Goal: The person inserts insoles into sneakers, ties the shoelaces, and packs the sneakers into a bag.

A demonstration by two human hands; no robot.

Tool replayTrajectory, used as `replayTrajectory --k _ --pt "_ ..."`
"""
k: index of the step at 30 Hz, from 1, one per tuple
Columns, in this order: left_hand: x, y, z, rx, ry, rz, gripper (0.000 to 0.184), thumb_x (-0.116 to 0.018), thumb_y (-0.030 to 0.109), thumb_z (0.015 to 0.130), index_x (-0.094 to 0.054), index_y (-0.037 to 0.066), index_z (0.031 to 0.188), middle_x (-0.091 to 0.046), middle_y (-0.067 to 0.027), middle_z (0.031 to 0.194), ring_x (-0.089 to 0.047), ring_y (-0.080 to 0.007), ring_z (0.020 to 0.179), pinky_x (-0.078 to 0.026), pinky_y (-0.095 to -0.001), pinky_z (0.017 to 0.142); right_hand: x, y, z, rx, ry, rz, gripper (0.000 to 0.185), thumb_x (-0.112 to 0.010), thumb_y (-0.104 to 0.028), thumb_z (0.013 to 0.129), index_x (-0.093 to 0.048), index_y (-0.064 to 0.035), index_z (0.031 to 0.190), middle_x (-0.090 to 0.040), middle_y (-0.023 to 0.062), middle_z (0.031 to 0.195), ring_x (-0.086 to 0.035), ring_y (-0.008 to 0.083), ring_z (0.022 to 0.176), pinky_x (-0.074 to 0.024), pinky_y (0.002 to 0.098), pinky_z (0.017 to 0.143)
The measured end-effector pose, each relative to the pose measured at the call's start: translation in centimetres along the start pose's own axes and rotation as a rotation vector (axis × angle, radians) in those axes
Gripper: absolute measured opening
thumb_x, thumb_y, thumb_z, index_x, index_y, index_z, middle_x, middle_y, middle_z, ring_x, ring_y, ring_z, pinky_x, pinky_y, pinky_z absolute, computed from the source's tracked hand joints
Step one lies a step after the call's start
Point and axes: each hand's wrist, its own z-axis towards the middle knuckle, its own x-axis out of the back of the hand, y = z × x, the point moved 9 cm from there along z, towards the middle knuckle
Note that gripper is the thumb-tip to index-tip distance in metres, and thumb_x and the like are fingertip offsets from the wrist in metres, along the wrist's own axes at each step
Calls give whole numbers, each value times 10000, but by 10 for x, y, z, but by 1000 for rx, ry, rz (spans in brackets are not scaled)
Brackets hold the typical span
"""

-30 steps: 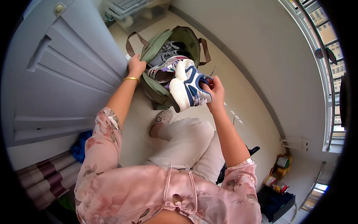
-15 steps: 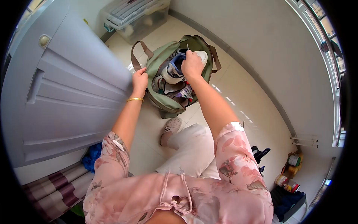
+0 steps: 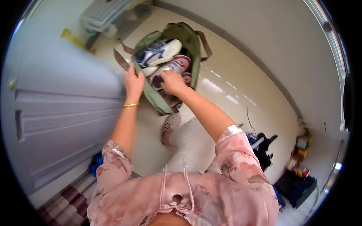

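Observation:
A green bag with brown handles stands wide open on the floor, filled with shoes. My left hand pinches the bag's left rim. Inside, the white and blue shoe lies on its side toward the back. My right hand reaches into the near half, its fingers curled at a shoe with red and purple parts. The fingertips are partly hidden and blurred, so their hold on that shoe is unclear.
A grey panelled door or cabinet stands close on the left. Behind the bag is a clear plastic box. My shoe is just below the bag. Dark items lie on the floor to the right.
The white and blue shoe went from my right hand into the bag and was let go. My right hand then moved down to the near half. My left hand stays at the left rim.

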Motion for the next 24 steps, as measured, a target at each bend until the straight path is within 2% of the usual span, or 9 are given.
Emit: replayTrajectory --k 1,2,4,5,10,13,18,21,24 --pt "2 20 -7 -128 55 235 639 -582 244 783 -383 98 1372 -423 -306 1248 -425 -433 1155 -338 -480 982 18 -10 -18 21 40 13 245 -638 -185 720 -627 -66 935 -609 135 999 -564 315 974 -475 435 800" --pt "5 46 -15 -258 68 313 655 -597 278 795 -359 168 1396 -372 -250 1353 -357 -429 1240 -280 -543 1014 11 -8 -31 26 -34 -5 287 -668 -195 714 -612 -59 961 -589 134 1039 -538 323 1009 -455 425 837" --pt "-9 82 -30 -506 22 533 538 -577 316 838 -442 225 1352 -295 -22 1480 -230 -331 1364 -181 -668 1001 35 -15 -79 75 84 19 236 -653 -198 734 -605 -60 920 -585 111 998 -519 297 1013 -409 417 879" --pt "-32 78 -29 -596 -67 607 452 -547 345 868 -505 221 1301 -323 15 1467 -217 -262 1382 -139 -702 989 50 -15 -106 13 28 48 233 -656 -192 742 -603 -60 927 -584 106 991 -512 296 1023 -384 418 903" --pt "-78 76 -38 -518 -516 748 472 -426 468 921 -526 177 1279 -501 -28 1333 -341 -246 1326 -40 -686 1025 110 5 -230 -170 178 319 143 -602 -135 782 -614 -40 889 -600 124 933 -544 299 952 -419 401 839" --pt "-90 74 -31 -443 -523 823 542 -434 514 900 -502 156 1300 -520 -63 1310 -367 -257 1309 -43 -695 1015 157 30 -331 -399 435 354 117 -579 -76 800 -601 -16 898 -605 127 931 -562 319 914 -454 384 789" --pt "-67 123 -63 -495 -326 797 526 -482 484 889 -510 153 1297 -368 -92 1433 -269 -289 1359 -71 -706 1000 158 111 -512 -1040 827 579 94 -592 -68 833 -618 -11 903 -618 69 865 -581 132 726 -467 246 640" --pt "-42 143 -116 -582 -131 608 485 -541 408 885 -523 130 1282 -290 -143 1465 -225 -314 1372 -60 -692 1010 81 195 -618 -1383 674 569 159 -580 -114 853 -610 -19 977 -629 32 815 -578 88 732 -464 232 708" --pt "-28 153 -180 -612 -210 596 475 -538 397 890 -530 113 1271 -268 -130 1476 -206 -316 1378 -55 -674 1024 30 259 -680 -1553 384 206 253 -632 -141 795 -608 -64 1034 -622 119 982 -607 226 859 -472 340 737"
